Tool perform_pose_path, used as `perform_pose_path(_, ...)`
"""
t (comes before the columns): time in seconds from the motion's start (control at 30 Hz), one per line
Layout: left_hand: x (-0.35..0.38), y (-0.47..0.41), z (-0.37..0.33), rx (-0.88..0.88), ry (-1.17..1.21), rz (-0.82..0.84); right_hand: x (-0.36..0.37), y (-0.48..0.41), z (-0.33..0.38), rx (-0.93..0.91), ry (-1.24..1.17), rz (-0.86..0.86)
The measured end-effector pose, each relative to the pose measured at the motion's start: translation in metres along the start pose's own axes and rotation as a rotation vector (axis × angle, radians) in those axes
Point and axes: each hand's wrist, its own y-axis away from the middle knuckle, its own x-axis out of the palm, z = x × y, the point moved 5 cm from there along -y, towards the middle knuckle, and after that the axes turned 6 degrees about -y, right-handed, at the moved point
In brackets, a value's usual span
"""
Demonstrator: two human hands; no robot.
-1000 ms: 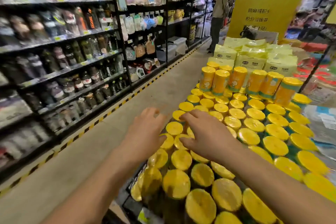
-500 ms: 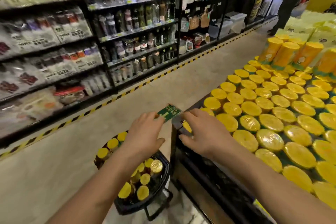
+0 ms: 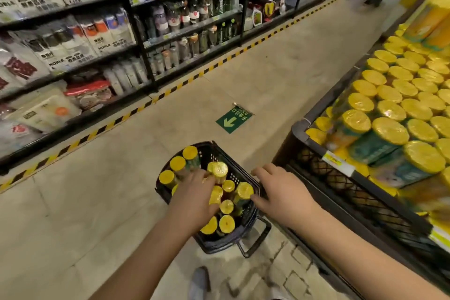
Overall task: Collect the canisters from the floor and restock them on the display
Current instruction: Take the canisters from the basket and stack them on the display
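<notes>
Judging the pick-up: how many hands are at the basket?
2: the left hand over the canisters inside the basket, the right hand beside its rim.

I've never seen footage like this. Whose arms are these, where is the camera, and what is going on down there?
There is no machine here. A person wears a wide-angle camera on the head, so you look down along both bare arms. On the floor stands a black basket full of yellow-lidded canisters. The left hand reaches in among them; whether it grips one is unclear. The right hand is open, fingers spread, near the basket's right rim, holding nothing. To the right is the display, packed with more of these.
</notes>
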Motion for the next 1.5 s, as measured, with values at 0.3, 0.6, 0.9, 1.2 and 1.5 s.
perform_pose_path(0.3, 0.104, -0.013, 0.038, 0.0, 0.06, 0.169, 0.089, -0.026, -0.023, 0.049, 0.007, 0.084)
perform_pose_path(0.6, 0.257, -0.05, 0.058, -0.114, 0.117, 0.309, 0.211, -0.063, -0.088, -0.014, 0.001, 0.193)
perform_pose_path(0.9, 0.378, -0.086, 0.066, -0.126, 0.04, 0.32, 0.314, -0.09, -0.127, -0.111, -0.005, 0.191)
perform_pose_path(1.2, 0.387, -0.098, 0.07, -0.185, 0.185, 0.3, 0.328, -0.101, -0.155, -0.041, -0.073, 0.081)
perform_pose_path(1.5, 0.325, -0.097, 0.061, -0.196, 0.277, 0.194, 0.355, -0.148, -0.174, 0.046, -0.097, 0.184)
